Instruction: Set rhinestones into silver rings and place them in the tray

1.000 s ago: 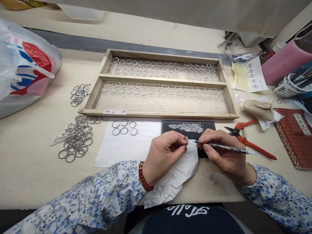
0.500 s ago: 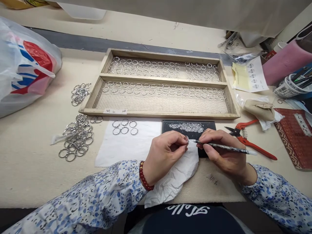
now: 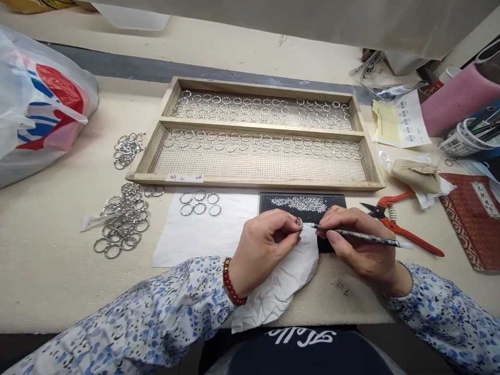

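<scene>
My left hand (image 3: 265,247) pinches a small metal ring (image 3: 299,224) between thumb and fingers, above a crumpled white tissue (image 3: 281,284). In my right hand (image 3: 357,242) I grip a thin pen-like tool (image 3: 363,237), its white tip touching the ring. Just behind both hands lies a black tray (image 3: 273,200) holding a heap of tiny sparkling stones (image 3: 300,203). Several finished rings (image 3: 199,203) lie on a white sheet (image 3: 195,234) to the left.
A wooden mesh rack (image 3: 258,182) with rows of rings stands behind. Loose ring piles (image 3: 121,221) lie at the left, near a plastic bag (image 3: 35,104). Red-handled snips (image 3: 402,226) lie at the right, beside a cloth pouch (image 3: 416,174), papers and a red case (image 3: 472,219).
</scene>
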Demonstrator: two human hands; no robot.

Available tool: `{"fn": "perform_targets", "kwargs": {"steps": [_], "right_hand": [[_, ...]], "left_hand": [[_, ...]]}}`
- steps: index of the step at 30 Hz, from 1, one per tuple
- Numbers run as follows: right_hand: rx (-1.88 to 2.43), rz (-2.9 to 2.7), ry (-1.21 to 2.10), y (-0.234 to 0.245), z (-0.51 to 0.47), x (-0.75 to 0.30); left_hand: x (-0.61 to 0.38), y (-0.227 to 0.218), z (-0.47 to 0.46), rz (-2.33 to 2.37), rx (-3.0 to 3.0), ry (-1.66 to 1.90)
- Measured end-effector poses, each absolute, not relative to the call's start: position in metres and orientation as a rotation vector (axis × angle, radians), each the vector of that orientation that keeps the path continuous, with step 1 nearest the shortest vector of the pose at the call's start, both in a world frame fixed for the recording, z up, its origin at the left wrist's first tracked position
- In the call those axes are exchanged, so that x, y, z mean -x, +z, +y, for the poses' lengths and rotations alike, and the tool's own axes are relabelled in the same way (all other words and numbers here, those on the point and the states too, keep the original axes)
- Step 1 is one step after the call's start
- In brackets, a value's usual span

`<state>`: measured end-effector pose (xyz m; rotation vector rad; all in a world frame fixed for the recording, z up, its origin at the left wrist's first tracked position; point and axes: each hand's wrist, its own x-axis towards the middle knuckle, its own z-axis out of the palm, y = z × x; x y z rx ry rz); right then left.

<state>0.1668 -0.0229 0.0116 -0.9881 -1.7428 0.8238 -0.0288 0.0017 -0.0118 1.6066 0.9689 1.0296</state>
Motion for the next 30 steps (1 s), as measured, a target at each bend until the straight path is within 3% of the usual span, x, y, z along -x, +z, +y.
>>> {"fn": "perform_targets", "kwargs": {"steps": [11,30], "right_hand": [[1.325,-1.747,0.528,0.002,-0.014,-0.174],[1.272,-1.839,0.481,0.001,-0.012,-0.17]], "left_hand": [[0.029,-0.012,0.002,0.94,-1.592,1.027],[0.029,-0.013,0.002,0.936,-1.58,1.024]]}}
